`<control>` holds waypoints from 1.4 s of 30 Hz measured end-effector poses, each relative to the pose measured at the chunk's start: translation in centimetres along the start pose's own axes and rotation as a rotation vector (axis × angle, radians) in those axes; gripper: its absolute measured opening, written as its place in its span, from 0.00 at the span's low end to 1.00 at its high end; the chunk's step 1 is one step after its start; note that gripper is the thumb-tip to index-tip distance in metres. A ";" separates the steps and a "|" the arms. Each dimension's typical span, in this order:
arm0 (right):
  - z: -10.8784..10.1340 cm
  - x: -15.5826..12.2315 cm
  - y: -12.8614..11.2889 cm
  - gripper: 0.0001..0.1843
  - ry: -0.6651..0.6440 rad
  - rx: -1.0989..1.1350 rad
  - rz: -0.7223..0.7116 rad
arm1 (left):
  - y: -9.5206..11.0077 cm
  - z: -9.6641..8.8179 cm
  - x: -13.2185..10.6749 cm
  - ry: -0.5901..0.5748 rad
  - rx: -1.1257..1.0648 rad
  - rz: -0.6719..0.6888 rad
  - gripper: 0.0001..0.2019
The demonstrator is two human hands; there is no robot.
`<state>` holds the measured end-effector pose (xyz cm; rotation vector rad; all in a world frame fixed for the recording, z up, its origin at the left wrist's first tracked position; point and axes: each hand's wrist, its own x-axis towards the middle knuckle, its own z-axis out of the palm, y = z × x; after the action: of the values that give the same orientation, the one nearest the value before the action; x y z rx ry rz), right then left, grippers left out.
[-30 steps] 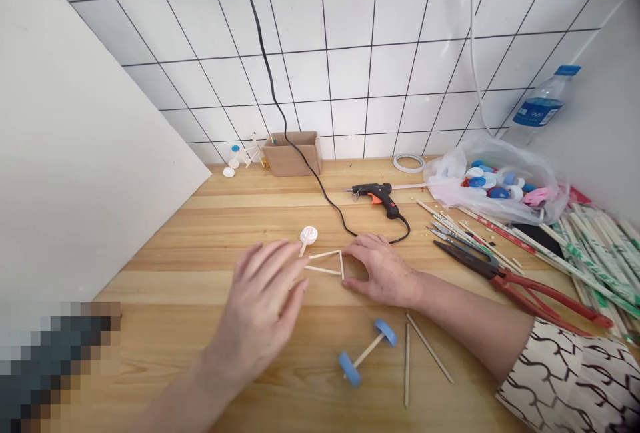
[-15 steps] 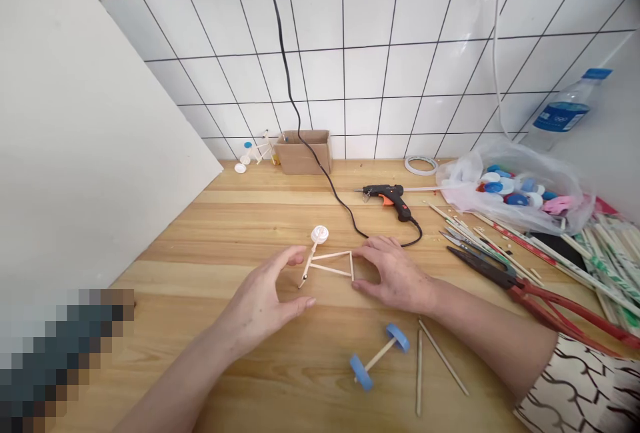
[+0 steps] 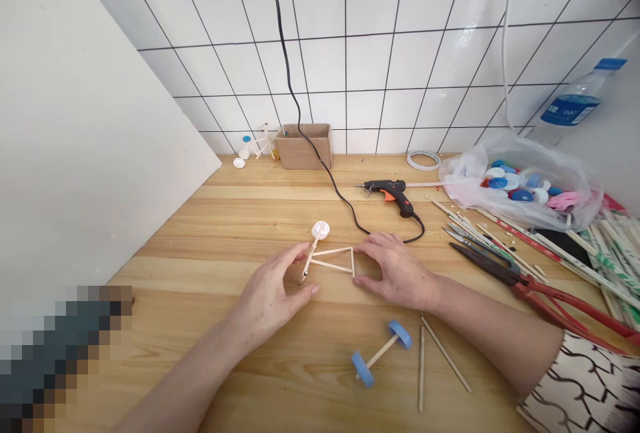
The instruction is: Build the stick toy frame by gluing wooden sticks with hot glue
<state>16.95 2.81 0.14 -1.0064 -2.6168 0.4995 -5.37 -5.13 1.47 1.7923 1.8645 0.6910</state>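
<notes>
A black hot glue gun (image 3: 390, 193) lies on the wooden counter (image 3: 210, 233), nozzle pointing left. Its black cord (image 3: 295, 106) curves away and climbs the white tile wall (image 3: 370, 66) behind it. Beyond the glue gun stands a cardboard box (image 3: 303, 150), with a small stick model bicycle (image 3: 255, 146) farther left, and a tape roll (image 3: 423, 160) lies just behind it. To the glue gun's right sit a plastic bag (image 3: 470, 176) of bottle caps (image 3: 520, 188) and a water bottle (image 3: 570, 110). Red-handled shears (image 3: 545, 303) and chopsticks (image 3: 613, 266) lie nearer. A white board (image 3: 90, 120) leans far left.
</notes>
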 end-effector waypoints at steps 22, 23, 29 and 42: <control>0.2 0.0 0.2 0.20 0.013 -0.004 -0.010 | -0.5 1.4 0.3 0.103 -0.017 0.078 0.22; 0.2 0.0 0.2 0.20 0.013 -0.003 -0.008 | -0.6 1.5 0.3 0.111 -0.015 0.078 0.21; 0.2 0.1 0.2 0.19 0.022 0.014 0.013 | -0.4 1.8 0.4 0.121 0.008 0.083 0.17; 0.3 0.1 0.1 0.18 0.027 0.020 0.012 | -0.7 2.4 0.8 0.104 0.040 0.069 0.15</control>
<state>16.86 2.90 -0.15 -1.0166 -2.5782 0.5099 -4.46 -4.24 -0.80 1.8865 1.9029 0.7910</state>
